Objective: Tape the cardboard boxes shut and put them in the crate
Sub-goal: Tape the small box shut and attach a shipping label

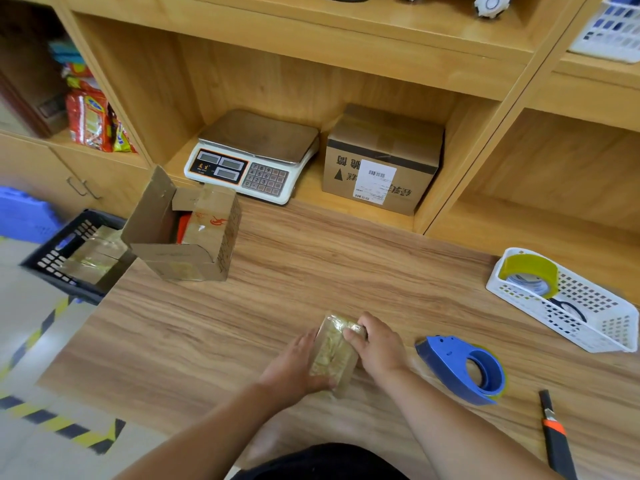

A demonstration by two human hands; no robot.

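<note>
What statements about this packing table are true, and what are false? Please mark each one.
1. The left hand and the right hand both touch the small taped box. True.
2. The right hand holds the blue tape dispenser. False: it lies on the table, to the right of that hand.
3. The larger cardboard box at the table's left stands open. True.
4. The black crate is empty. False: taped boxes lie in it.
</note>
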